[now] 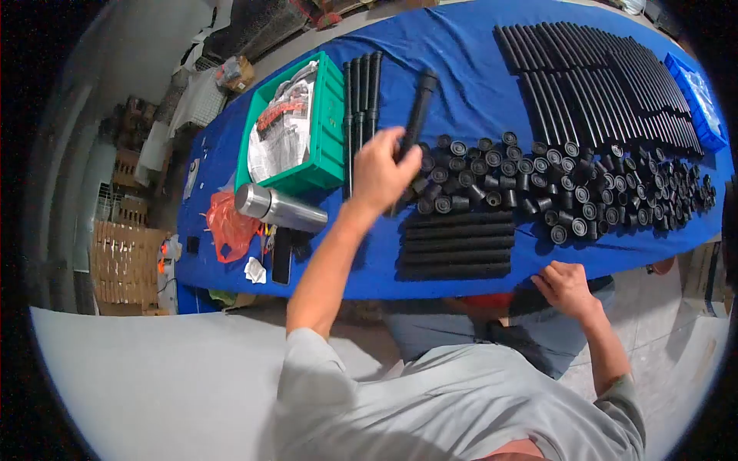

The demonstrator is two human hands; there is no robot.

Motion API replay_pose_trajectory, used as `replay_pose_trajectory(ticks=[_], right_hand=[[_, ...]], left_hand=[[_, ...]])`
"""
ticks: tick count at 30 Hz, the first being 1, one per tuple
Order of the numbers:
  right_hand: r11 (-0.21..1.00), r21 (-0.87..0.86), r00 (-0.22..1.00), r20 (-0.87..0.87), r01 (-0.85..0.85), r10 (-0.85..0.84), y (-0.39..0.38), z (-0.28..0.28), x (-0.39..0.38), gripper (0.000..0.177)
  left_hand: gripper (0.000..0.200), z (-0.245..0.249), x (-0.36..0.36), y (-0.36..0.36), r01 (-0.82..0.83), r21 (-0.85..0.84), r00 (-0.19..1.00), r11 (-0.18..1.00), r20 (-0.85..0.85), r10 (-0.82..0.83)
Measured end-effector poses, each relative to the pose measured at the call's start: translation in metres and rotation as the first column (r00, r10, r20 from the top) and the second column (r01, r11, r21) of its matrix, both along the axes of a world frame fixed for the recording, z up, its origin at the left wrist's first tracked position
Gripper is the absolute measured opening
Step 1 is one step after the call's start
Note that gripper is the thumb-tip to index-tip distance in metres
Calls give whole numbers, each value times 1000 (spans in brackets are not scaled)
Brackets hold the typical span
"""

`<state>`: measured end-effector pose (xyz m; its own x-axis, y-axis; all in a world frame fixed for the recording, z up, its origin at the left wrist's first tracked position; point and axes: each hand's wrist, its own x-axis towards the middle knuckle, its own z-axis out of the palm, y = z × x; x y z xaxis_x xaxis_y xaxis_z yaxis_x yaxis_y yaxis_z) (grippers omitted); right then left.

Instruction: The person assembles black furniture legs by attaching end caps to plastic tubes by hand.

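Note:
A black tube with a thicker cap-like far end (pixel 424 84) is gripped by my left hand (pixel 383 170), its fingers wrapped round the lower part. The tube slants over the cloth, right of several similar capped tubes (pixel 363 92) lying side by side. Close to the hand spreads a heap of small black round caps (pixel 492 157). A short stack of dark, foam-like sleeves (pixel 459 246) lies at the near edge. My right hand (pixel 565 286) rests at the table edge with its fingers curled in, and nothing shows in it.
A blue cloth (pixel 461 46) covers the table. At left are a green crate (pixel 330 123) with newspaper, a steel flask (pixel 284 207), a red plastic bag (pixel 229 223) and a phone (pixel 282 257). Rows of black tubes (pixel 592 84) and a blue bin (pixel 696 100) lie right.

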<state>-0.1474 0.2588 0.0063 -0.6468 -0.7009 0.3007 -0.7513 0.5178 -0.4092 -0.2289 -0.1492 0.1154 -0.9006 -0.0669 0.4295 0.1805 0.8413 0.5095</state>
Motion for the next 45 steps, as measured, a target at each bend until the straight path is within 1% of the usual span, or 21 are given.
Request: replay_pose_trajectory(ticks=[1,2,4,5,6,8,11,12,14,16,17,19,22,26,29,32,35,38,42,44,45], right_hand=[[1000,7,997,-73,13,-12,-4,-10,-3,31],[1000,1,996,-88,24,-24,-6,-17,-5,31],[999,-11,992,-117,45,-46,-6,-26,-8,31],[998,-38,991,-126,48,-53,-7,-30,-8,31],[998,-41,993,-111,46,-50,-7,-31,-9,32],[998,-40,996,-79,39,-42,-4,-29,-9,32],[997,-66,998,-42,37,-40,-4,-30,-11,30],[996,-76,999,-30,38,-41,-4,-30,-12,30],[997,-71,998,-44,42,-45,-5,-29,-12,27],[999,-33,999,-35,40,-41,-2,-29,-12,26],[998,-31,996,-63,56,-58,-3,-30,-11,25],[998,-33,997,-53,52,-54,-3,-29,-13,24],[998,-30,997,-41,58,-59,-5,-25,-13,24],[998,-28,998,-29,56,-56,-6,-23,-13,24],[998,-21,998,-29,54,-55,-6,-24,-13,25],[999,-9,998,-27,53,-53,-6,-21,-13,25],[998,-13,997,-27,69,-70,-7,-21,-12,25],[997,-7,997,-28,73,-73,-6,-23,-11,24],[997,-9,996,-35,79,-79,-7,-23,-11,24],[997,-8,997,-34,71,-72,-5,-24,-11,24],[997,-13,997,-36,72,-72,-4,-26,-9,24]], left_hand=[[43,-4,-30,-17,-25,-88,999,996,18,27],[48,-8,-58,-30,-49,-175,998,983,34,56],[57,-14,-105,-48,-104,-252,990,962,66,125],[64,-16,-128,-56,-117,-248,973,962,168,162],[62,-28,-150,-65,-134,-292,977,947,120,175],[60,-38,-185,-72,-180,-334,948,925,191,253],[55,-52,-221,-77,-209,-374,924,904,228,308],[56,-58,-233,-81,-216,-390,916,895,237,324],[59,-71,-255,-88,-223,-423,899,878,259,353],[56,-82,-272,-95,-218,-465,894,858,258,367],[55,-87,-280,-99,-219,-488,887,845,261,381],[53,-92,-286,-102,-220,-547,882,808,243,405],[42,-97,-291,-109,-224,-539,891,812,225,394],[42,-102,-293,-113,-229,-547,881,805,236,411],[51,-110,-300,-120,-212,-539,886,815,245,393],[47,-109,-302,-117,-219,-561,875,798,249,415],[43,-112,-301,-114,-254,-574,874,779,208,438],[33,-112,-299,-111,-269,-614,884,742,148,444],[36,-106,-301,-112,-266,-603,862,752,199,465],[39,-98,-294,-107,-265,-583,855,768,227,466],[43,-92,-290,-106,-282,-546,849,789,240,470]])
